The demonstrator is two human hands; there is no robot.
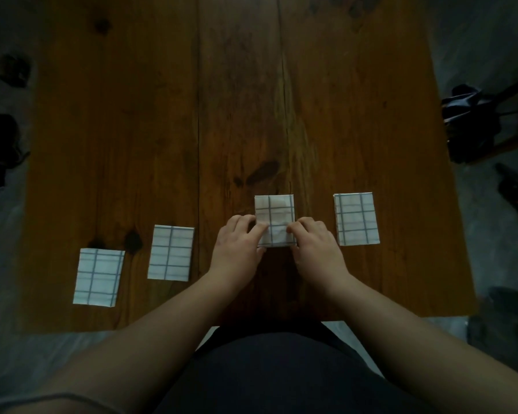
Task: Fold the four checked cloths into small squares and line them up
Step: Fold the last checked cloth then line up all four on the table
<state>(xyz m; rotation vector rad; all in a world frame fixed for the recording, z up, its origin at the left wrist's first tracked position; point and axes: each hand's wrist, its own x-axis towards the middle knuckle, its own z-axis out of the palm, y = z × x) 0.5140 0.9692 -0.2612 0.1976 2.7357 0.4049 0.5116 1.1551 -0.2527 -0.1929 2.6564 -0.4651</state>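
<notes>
Already all four checked cloths lie folded into small packets toward the near edge of the wooden counter (pixel 251 115). Both hands are on the third cloth (pixel 277 209), about midway along that edge. The left hand (pixel 240 243) covers its near left corner and the right hand (pixel 314 243) its near right corner. Their fingers (pixel 259 228) are bent, held close together and set down on top of the fabric; whether the thumbs pinch it from beneath I cannot tell. The fourth cloth (pixel 356 218) sits beside it toward the right edge. The second cloth (pixel 171 253) and the corner cloth (pixel 99 276) lie closer to the near edge, stepping down toward the near left corner, so the row looks uneven. Such thin fabric is likely light, soft and apt to spring open. It is best held by the stacked edges at both near corners, or slid flat under pressing fingers, not lifted by a single layer.
</notes>
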